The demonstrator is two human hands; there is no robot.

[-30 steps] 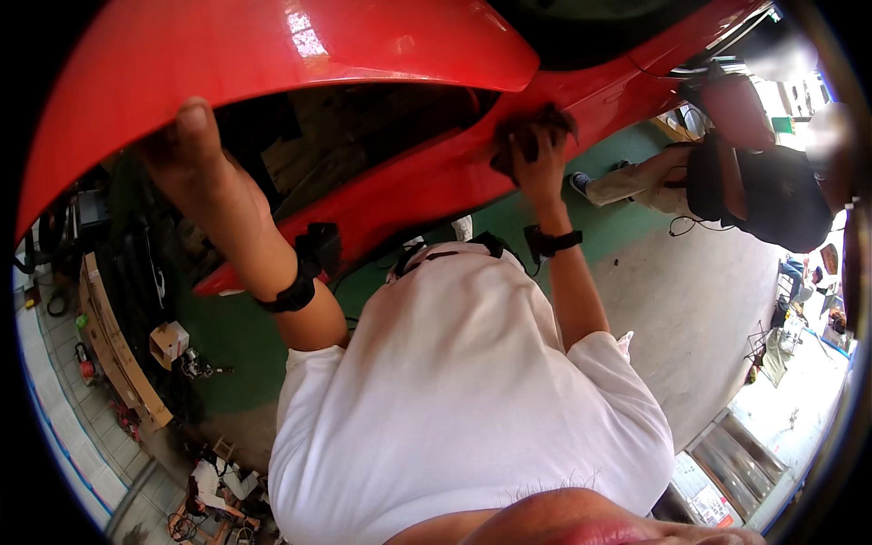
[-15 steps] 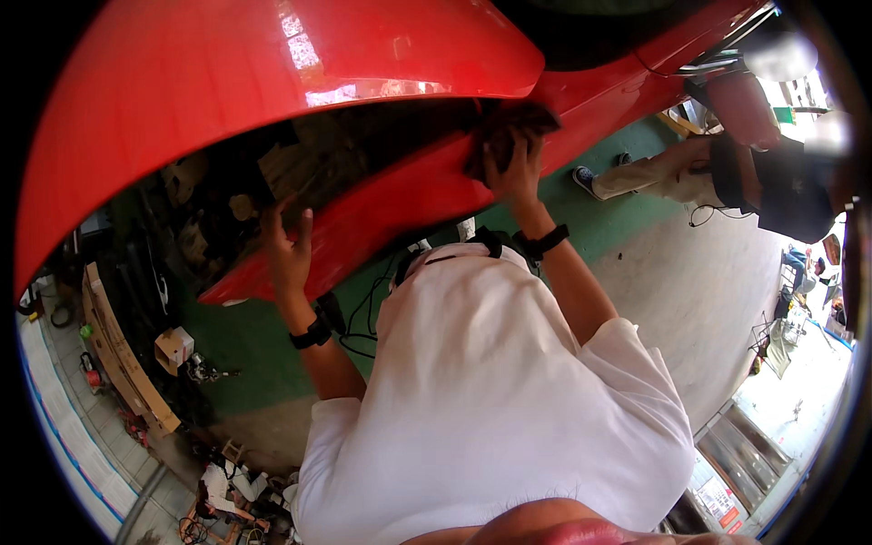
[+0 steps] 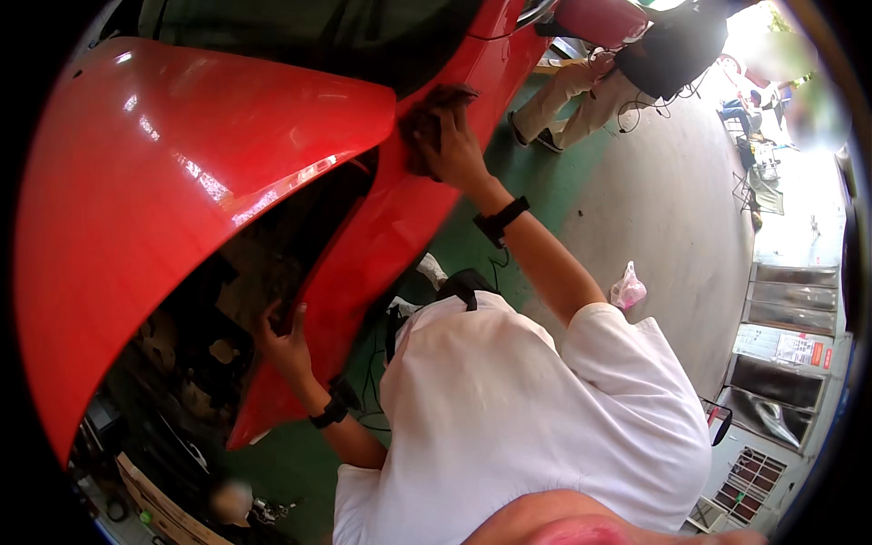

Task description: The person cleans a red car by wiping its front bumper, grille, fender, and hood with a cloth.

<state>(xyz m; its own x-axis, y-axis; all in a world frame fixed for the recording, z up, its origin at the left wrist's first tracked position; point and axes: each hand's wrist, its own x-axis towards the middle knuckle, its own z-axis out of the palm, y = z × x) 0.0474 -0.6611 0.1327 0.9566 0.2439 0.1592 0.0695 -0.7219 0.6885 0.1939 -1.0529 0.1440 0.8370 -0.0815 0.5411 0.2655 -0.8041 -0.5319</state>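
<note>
A red car body panel (image 3: 173, 173) fills the left and top of the view. My right hand (image 3: 454, 150) presses a dark red cloth (image 3: 427, 118) flat against the red panel near the top middle. My left hand (image 3: 283, 341) rests with fingers apart on the inner edge of the red panel, beside the dark open wheel arch (image 3: 227, 309). Both wrists wear black bands. My white shirt (image 3: 518, 418) covers the lower middle.
Another person (image 3: 627, 64) in tan trousers and a dark top stands at the top right by the car. A pink bag (image 3: 627, 289) lies on the grey concrete floor. Green floor paint runs along the car. Clutter and boxes (image 3: 163, 509) sit lower left.
My left hand has come down from the raised panel to the inner edge by the wheel arch. My right hand with the cloth stays on the red panel. The view has shifted.
</note>
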